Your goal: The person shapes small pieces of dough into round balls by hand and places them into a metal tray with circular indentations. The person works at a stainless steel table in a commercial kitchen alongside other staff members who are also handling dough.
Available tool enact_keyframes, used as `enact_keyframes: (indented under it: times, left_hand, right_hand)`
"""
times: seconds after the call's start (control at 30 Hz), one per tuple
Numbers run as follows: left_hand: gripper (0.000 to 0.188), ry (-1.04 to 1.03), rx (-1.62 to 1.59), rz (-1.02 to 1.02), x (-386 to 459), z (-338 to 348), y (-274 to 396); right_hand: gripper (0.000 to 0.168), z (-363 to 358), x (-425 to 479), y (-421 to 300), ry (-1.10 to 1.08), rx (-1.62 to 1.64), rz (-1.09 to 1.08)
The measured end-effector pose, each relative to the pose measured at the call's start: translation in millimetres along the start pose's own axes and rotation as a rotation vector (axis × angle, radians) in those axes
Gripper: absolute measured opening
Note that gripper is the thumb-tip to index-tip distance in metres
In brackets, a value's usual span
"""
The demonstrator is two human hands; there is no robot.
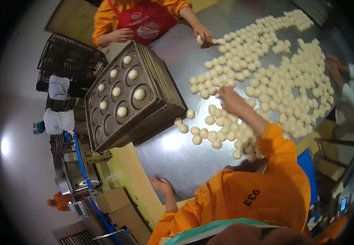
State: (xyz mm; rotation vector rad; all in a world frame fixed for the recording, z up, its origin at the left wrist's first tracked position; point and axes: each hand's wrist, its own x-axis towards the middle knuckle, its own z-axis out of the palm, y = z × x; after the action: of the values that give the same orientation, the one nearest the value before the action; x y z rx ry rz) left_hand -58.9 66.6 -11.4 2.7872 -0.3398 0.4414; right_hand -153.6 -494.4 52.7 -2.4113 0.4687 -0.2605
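Observation:
My right hand reaches over the steel table, its fingertips at the near edge of a group of round dough balls. Whether it grips one is hidden. My left hand rests at the table's near left edge with its fingers partly curled; I cannot tell if anything is in it. Loose dough balls lie between my arms. To the left stands a stack of dark baking trays. The top tray has round wells, several with one dough ball each.
Across the table, a co-worker in a red apron has one hand by the dough. Another person's hands are at the right edge. A blue-edged conveyor and cardboard boxes stand to the left.

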Motion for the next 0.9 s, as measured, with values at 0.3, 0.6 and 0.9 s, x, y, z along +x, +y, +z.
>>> enact_keyframes:
  times: [0.3,0.6,0.9]
  left_hand:
    - [0.04,0.059,-0.009,-0.003,3,-2,-3]
    - [0.04,0.098,-0.05,-0.025,-3,-1,0]
    - [0.037,0.085,-0.1,-0.091,0,-7,0]
  right_hand:
    - [0.035,53,0,-60,-0.265,-0.282,-0.134]
    - [0.059,34,8,-70,-0.388,-0.439,-0.19]
    - [0.043,40,48,-52,0.036,0.131,-0.279]
